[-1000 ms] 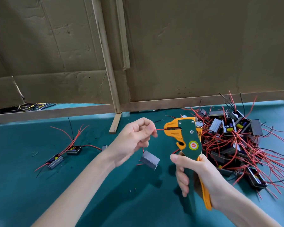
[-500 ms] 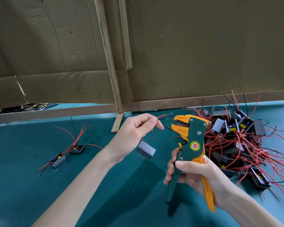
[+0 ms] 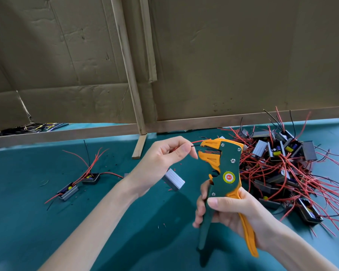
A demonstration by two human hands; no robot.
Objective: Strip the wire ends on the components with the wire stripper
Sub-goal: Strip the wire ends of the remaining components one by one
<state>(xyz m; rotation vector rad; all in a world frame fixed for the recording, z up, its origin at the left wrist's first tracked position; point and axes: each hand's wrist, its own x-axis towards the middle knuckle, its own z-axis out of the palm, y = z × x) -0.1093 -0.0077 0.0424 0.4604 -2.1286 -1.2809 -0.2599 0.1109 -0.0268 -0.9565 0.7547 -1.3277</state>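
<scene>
My left hand [image 3: 160,163] pinches black wire [image 3: 196,146], feeding tip into wire stripper [image 3: 223,169] mouth; component [image 3: 173,179] dangles. My right hand [image 3: 229,210] fingers wrap handles, ready to squeeze.

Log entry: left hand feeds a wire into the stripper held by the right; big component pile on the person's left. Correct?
One slip: the head view shows the big component pile on the person's right. Otherwise yes: left hand feeds a wire into the stripper held by the right hand.
</scene>
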